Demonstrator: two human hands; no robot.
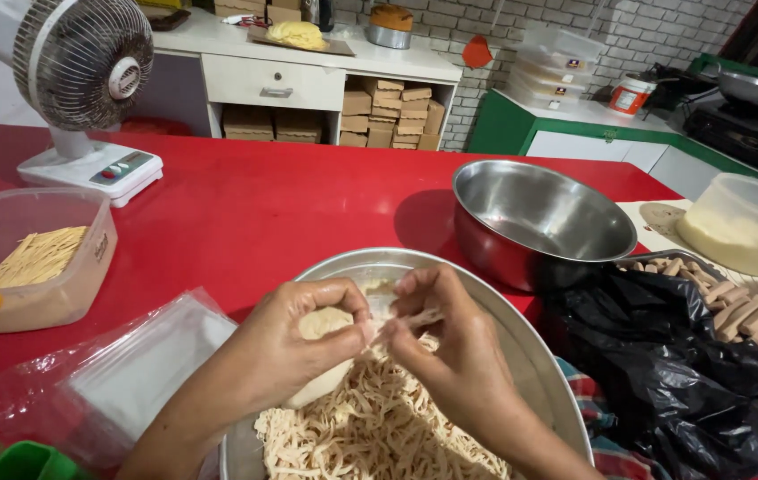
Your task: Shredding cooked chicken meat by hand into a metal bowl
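Dough lump (324, 351) sits gripped in the left hand (294, 347); right hand (450, 342) pinches a thin strip (401, 322) (pull gently, over the tray (521, 338)).

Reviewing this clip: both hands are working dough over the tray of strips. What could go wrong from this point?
1. The thin strip pinched between the left hand and right hand could tear.
2. The tray is heaped with strips; a new one might stick to them.
3. The fan on the table may dry the dough if it is running; that cannot be told.
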